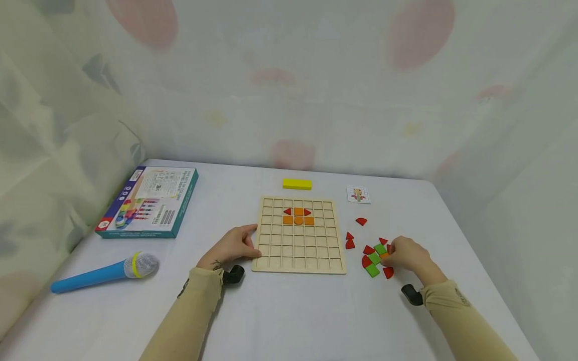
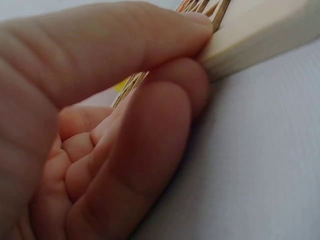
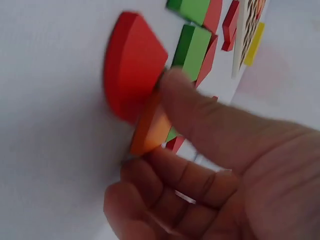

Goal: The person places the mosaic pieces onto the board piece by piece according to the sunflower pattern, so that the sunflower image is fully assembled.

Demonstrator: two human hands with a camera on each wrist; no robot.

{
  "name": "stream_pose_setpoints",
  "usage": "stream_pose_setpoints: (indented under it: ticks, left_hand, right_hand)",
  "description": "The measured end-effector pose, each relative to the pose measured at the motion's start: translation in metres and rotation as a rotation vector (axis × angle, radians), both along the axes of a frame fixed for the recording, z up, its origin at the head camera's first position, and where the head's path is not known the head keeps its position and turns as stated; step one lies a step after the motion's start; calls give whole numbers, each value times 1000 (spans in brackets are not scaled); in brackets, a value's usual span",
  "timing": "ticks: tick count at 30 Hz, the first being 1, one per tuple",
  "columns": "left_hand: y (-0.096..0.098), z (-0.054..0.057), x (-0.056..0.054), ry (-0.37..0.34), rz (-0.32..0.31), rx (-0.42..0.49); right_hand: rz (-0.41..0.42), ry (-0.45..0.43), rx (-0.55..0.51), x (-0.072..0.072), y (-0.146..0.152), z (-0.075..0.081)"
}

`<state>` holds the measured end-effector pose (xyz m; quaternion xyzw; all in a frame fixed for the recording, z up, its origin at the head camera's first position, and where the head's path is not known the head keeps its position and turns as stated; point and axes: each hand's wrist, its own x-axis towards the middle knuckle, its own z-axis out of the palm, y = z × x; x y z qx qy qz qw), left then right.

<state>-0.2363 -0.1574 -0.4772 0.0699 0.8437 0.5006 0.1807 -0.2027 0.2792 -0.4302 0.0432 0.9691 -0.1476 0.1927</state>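
Observation:
My left hand [image 1: 231, 246] pinches the near left edge of a wooden grid board [image 1: 289, 253]; the thumb [image 2: 170, 32] lies over its corner. On the board, an orange round piece [image 1: 298, 220] sits among orange squares, with red triangles [image 1: 287, 212] in the row above. To the right, my right hand [image 1: 408, 254] reaches into a loose group of pieces. Its thumb and fingers grip an orange block [image 3: 150, 127] low over the table. A red quarter-round block [image 3: 132, 65] and green squares [image 3: 192, 52] lie right beside it.
Behind the board lies a yellow block [image 1: 296, 184], and a small pattern card [image 1: 358, 194] is at the back right. A game box [image 1: 146, 203] and a blue toy microphone [image 1: 104, 273] occupy the left side. Loose red pieces [image 1: 349, 244] lie between board and group.

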Motion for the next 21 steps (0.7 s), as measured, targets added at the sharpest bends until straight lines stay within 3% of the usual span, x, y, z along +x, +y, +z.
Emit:
stream_pose_setpoints:
  ticks: [6, 13, 17, 21]
  left_hand:
    - [0, -1, 0, 16, -10, -8]
    - [1, -4, 1, 6, 3, -10]
    - [2, -3, 2, 0, 9, -3]
    - [2, -1, 1, 1, 20, -7]
  right_hand:
    - [-40, 11, 21, 1, -4, -1]
    - [-6, 36, -16, -1, -9, 6]
    - [20, 99, -108, -7, -21, 22]
    - [23, 176, -256, -22, -51, 35]
